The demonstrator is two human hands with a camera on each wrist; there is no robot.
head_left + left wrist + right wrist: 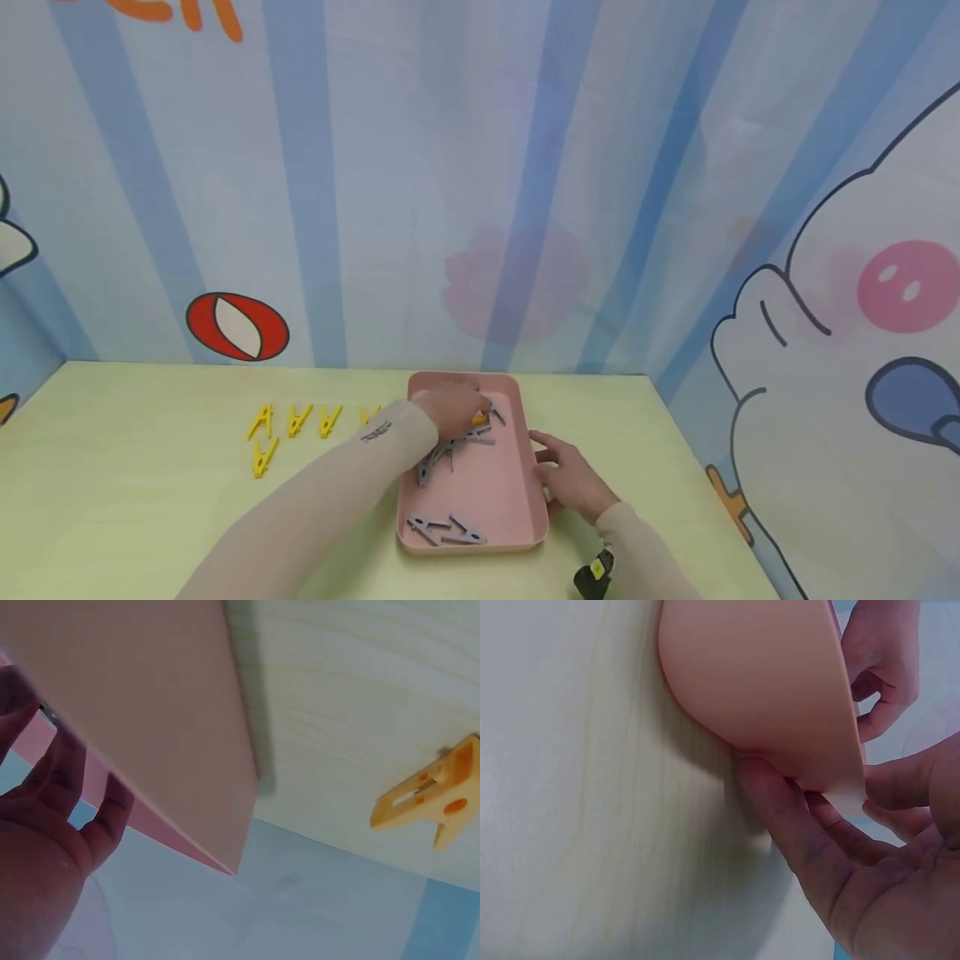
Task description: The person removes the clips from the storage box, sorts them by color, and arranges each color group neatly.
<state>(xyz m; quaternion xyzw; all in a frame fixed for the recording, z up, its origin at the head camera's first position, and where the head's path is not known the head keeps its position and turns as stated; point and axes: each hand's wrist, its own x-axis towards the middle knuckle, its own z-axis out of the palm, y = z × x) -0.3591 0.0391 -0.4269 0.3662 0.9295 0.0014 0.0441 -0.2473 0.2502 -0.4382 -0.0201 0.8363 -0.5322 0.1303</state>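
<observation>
A pink tray (487, 492) holds several grey clothespins (465, 531). My left hand (452, 408) reaches over its left side, with bent fingers at the far end. By those fingertips shows a bit of a yellow clothespin (480, 419), which they seem to pinch; most of it is hidden. In the left wrist view, the tray wall covers the fingertips. Against the right outer wall of the tray rests my right hand (573, 479). Its fairly straight, spread digits touch the wall from low down up to the rim, as the right wrist view shows.
Left of the tray, several yellow clothespins (260, 457) lie on the pale wooden table (135, 475), roughly in a row with one set nearer. One yellow clothespin (439, 791) lies beside the tray. A printed cloth backdrop (390, 183) stands behind and beside the table.
</observation>
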